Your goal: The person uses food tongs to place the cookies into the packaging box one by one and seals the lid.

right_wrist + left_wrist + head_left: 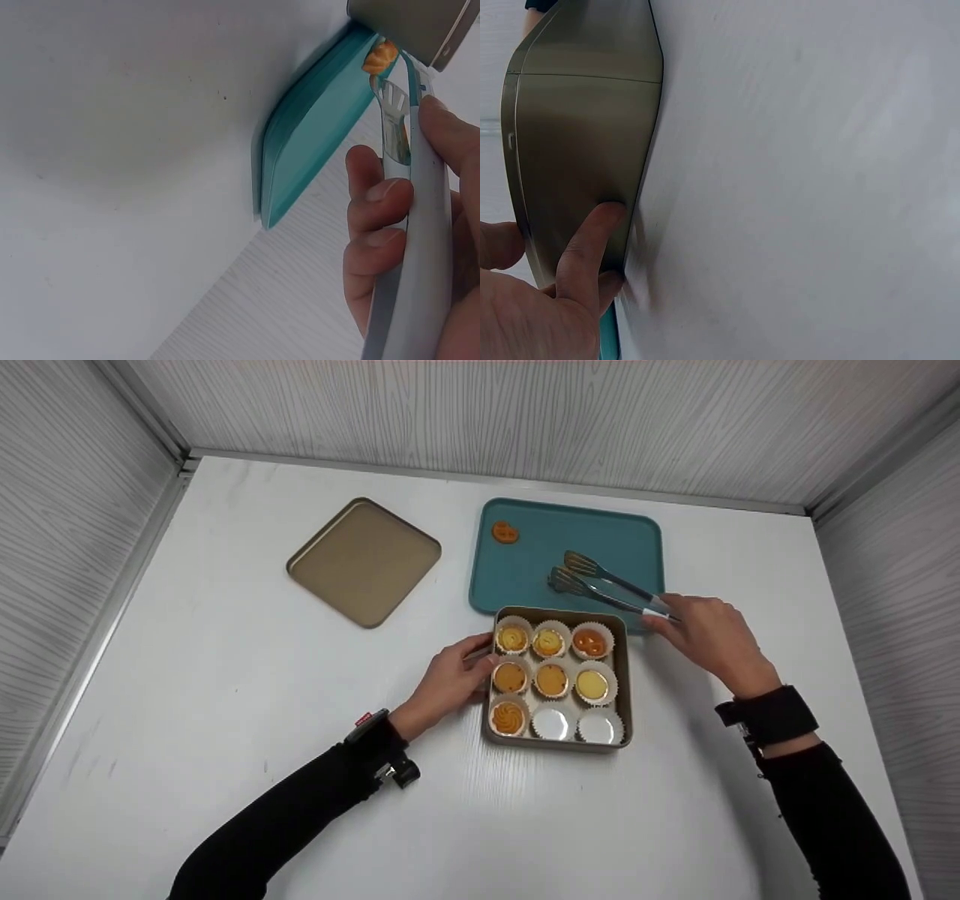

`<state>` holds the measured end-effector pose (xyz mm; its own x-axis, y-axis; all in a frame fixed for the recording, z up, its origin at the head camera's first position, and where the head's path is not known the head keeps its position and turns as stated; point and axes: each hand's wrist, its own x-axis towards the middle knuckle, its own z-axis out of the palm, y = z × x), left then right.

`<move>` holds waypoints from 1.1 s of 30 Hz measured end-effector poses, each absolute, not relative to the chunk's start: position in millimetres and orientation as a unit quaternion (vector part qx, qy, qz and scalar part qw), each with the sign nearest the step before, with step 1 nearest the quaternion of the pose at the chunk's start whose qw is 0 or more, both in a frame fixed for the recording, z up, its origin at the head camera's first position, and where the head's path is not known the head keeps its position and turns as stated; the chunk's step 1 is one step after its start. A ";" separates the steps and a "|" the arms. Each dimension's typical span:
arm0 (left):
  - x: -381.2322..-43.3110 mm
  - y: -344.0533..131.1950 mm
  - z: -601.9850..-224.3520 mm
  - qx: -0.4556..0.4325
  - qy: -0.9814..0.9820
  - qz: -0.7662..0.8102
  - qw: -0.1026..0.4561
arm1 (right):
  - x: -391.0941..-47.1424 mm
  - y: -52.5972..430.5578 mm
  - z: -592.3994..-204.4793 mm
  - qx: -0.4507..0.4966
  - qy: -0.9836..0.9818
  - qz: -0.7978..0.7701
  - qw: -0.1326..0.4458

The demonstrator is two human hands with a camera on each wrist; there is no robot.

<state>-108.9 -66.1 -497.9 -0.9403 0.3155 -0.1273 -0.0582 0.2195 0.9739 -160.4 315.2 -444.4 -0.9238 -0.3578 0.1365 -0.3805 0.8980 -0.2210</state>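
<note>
My right hand point(716, 641) grips white-handled tongs point(619, 581), their slotted tips low over the teal tray point(630, 536). A swirled golden cookie point(380, 57) is at the tips in the right wrist view; whether they pinch it I cannot tell. The left hand point(450, 679) rests against the left side of a gold-brown tin point(628, 682), its thumb by the rim and fingertips pressing the outer wall point(585, 142). Inside the tin, several white paper cups hold yellow, brown and orange cookies point(552, 680). Two cups point(553, 724) at the front right show bare white.
One brown cookie point(505, 532) lies at the tray's far left. Left of the tray is a shallow gold-brown lid point(364, 562), turned like a diamond. The tin stands against the tray's near edge on a white table point(225, 697), with grained panels point(487, 420) around it.
</note>
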 end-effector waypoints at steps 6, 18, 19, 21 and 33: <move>-109.3 -65.6 -497.9 0.080 0.767 0.618 0.154 | -160.2 317.0 -445.7 0.188 -0.973 0.125 0.045; -107.2 -65.7 -496.3 0.085 0.771 0.610 0.161 | -158.4 325.7 -449.8 0.178 -0.972 0.147 0.032; -107.1 -65.5 -496.4 0.086 0.771 0.611 0.160 | -157.5 326.5 -450.1 0.177 -0.973 0.148 0.030; -107.2 -65.0 -496.5 0.087 0.773 0.609 0.157 | -155.4 327.9 -450.4 0.172 -0.973 0.149 0.025; -107.6 -64.8 -496.8 0.078 0.767 0.617 0.159 | -144.3 335.4 -449.5 0.170 -0.972 0.162 0.002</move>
